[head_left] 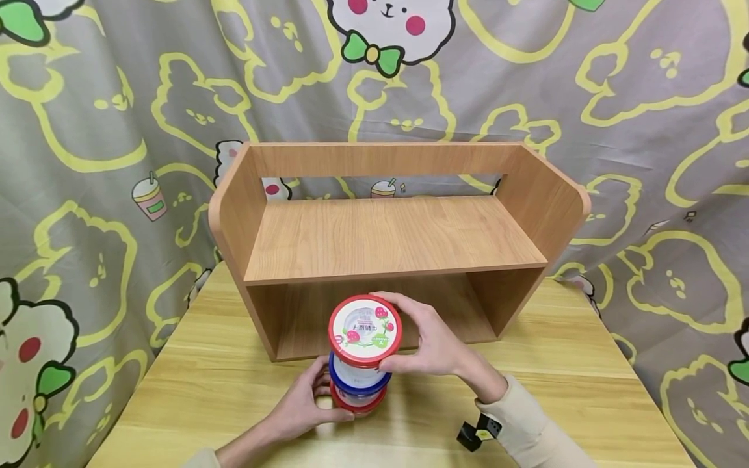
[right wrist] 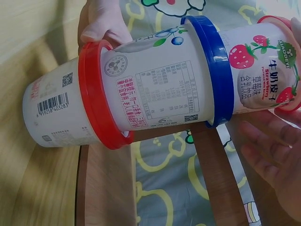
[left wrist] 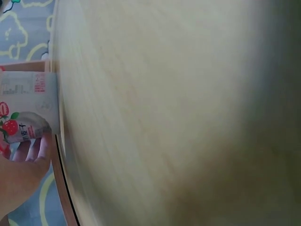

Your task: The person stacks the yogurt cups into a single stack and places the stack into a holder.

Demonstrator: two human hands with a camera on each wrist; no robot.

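Three plastic snack tubs stand stacked in front of the shelf. The top tub has a red lid with strawberries printed on it. Below it is the blue-lidded tub, marked with blueberries in the right wrist view. At the bottom is another red-lidded tub, showing a barcode. My right hand grips the top tub between thumb and fingers at its lid. My left hand holds the bottom tub from the left side, its thumb in front and its fingers partly hidden behind. In the left wrist view, a strawberry-printed tub shows above curled fingertips.
A two-level wooden shelf stands right behind the stack, with raised side panels and a back rail. Beneath everything is a light wooden table. A patterned curtain hangs behind. A small black device sits at my right wrist.
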